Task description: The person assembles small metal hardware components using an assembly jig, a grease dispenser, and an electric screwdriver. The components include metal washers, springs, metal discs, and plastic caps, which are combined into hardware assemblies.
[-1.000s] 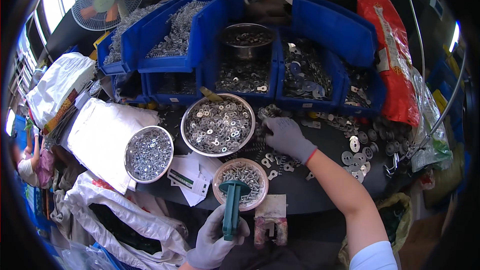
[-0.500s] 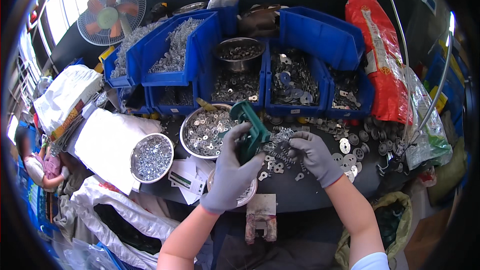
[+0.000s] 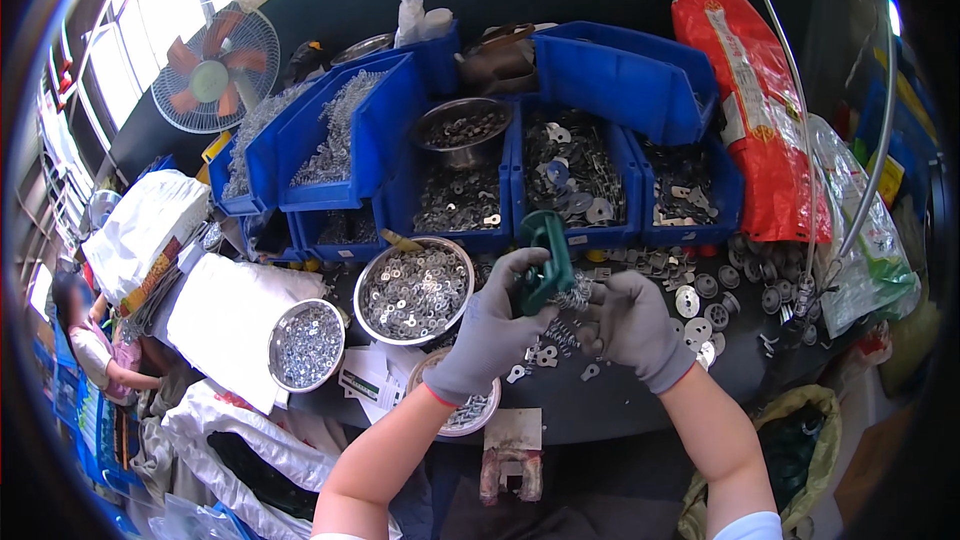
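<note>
The left hand grips a green part inward of the front edge of the workbench; the right hand curls beside it, grip unclear.

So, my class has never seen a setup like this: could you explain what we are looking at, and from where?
There is no machine here: a person works with gloved hands, the left hand and the right hand. A wide camera worn on the head looks down at them; its lens makes straight edges bend near the picture's rim. On the dark table lie loose metal pieces, with a bowl of washers to their left; blue bins stand behind. The left hand holds a green part. The right hand is close beside it; whether its fingers grip anything is unclear.
</note>
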The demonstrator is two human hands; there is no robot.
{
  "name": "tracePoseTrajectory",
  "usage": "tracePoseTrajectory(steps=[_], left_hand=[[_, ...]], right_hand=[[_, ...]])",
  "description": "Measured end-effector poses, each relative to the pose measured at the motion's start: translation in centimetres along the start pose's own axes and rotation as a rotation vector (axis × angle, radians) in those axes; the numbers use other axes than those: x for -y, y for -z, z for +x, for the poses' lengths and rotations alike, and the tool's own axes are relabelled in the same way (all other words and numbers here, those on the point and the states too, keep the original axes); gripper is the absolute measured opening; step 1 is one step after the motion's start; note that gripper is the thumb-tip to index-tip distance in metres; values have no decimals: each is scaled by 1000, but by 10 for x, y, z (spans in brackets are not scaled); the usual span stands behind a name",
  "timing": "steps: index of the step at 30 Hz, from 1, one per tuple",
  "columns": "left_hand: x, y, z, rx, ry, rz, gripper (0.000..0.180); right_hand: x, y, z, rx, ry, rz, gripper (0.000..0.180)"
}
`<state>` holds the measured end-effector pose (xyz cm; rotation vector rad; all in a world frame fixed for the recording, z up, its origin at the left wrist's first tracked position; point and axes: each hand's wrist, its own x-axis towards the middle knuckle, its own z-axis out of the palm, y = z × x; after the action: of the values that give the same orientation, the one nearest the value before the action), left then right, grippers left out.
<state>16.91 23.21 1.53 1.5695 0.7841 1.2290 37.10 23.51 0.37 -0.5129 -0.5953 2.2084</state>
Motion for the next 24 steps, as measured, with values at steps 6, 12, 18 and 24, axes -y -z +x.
tracePoseTrajectory(steps=[6,12,18,24], left_hand=[[-3,4,10,180,-171,489,54],[-6,15,21,180,-165,723,56],[4,23,35,117,-39,703,49],[8,23,49,-37,125,525,53]], right_hand=[[-1,5,11,-91,-21,-107,28],[-3,5,20,-128,159,-663,22],[-19,2,34,-396,954,-1655,19],[-19,16,50,-155,1601,-2101,20]])
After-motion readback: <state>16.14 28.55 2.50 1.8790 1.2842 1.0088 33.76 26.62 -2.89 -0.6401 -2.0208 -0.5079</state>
